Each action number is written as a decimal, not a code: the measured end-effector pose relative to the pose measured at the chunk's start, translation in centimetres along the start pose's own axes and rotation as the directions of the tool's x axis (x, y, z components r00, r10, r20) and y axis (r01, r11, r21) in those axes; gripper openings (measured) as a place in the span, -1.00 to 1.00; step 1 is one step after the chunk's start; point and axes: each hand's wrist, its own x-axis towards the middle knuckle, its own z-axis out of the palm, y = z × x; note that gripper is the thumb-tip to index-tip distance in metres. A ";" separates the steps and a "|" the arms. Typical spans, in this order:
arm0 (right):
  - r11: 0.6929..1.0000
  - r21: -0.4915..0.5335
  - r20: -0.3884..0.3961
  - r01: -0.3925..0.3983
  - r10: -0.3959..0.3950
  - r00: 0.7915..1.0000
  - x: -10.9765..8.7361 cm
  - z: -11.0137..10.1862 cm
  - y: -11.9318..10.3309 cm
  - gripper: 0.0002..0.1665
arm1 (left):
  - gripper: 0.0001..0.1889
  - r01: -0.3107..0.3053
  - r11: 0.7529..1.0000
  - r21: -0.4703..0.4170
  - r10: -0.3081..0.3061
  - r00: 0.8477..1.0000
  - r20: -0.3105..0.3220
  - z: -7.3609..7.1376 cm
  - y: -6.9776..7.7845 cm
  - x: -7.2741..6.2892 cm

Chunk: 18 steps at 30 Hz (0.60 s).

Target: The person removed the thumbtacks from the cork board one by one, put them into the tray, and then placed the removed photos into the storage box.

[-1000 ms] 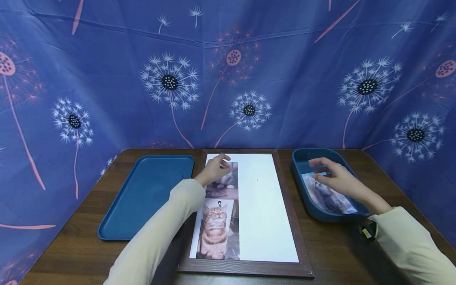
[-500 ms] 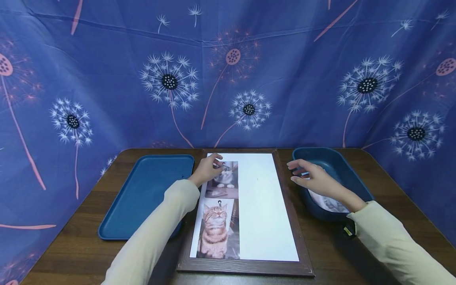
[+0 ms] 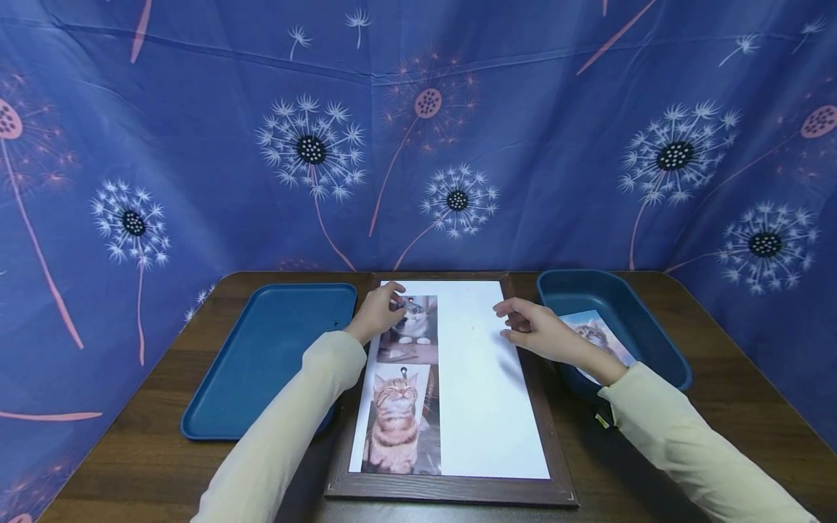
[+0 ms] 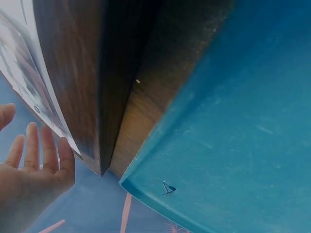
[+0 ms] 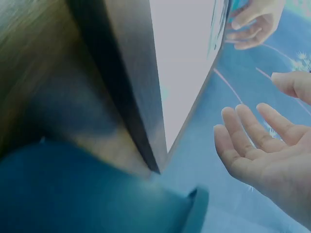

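Over the upper left of the white framed board [image 3: 490,392] hovers my left hand [image 3: 375,314], fingers loosely bent with nothing between them. Just right of its fingertips is a photo of a grey-and-white cat [image 3: 412,338], with a small shiny pin near its top. Below that lies a photo of an orange tabby [image 3: 394,428], with a round-headed pin at its top edge. My right hand [image 3: 539,330] is above the board's right rim, its palm bare and fingers relaxed in the right wrist view. Behind that wrist, a kitten photo [image 3: 598,335] lies in the blue bin [image 3: 660,341].
A flat blue tray [image 3: 268,363] stands left of the board, with a small dark wire piece [image 4: 168,188] near its far corner. The wooden table [image 3: 124,443] ends at a blue dandelion-print curtain [image 3: 523,145]. The bin's raised walls flank the board's right side.
My right hand has moved left from over the bin to the board's right rim, uncovering more of the bin. My left hand has drawn slightly left, off the grey-and-white cat photo.
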 end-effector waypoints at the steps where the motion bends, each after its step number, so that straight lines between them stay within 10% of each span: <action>1: 1.000 -0.002 0.002 0.002 -0.002 1.000 0.2 0.3 0.0 -0.57 | -0.56 0.001 1.000 0.008 -0.001 1.000 0.002 0.0 0.0 0.0; 18: 0.999 -0.029 0.036 0.018 -0.017 0.999 2.7 3.8 -1.2 -0.55 | -0.57 -0.007 0.986 0.165 0.007 1.000 -0.001 0.5 -0.2 0.8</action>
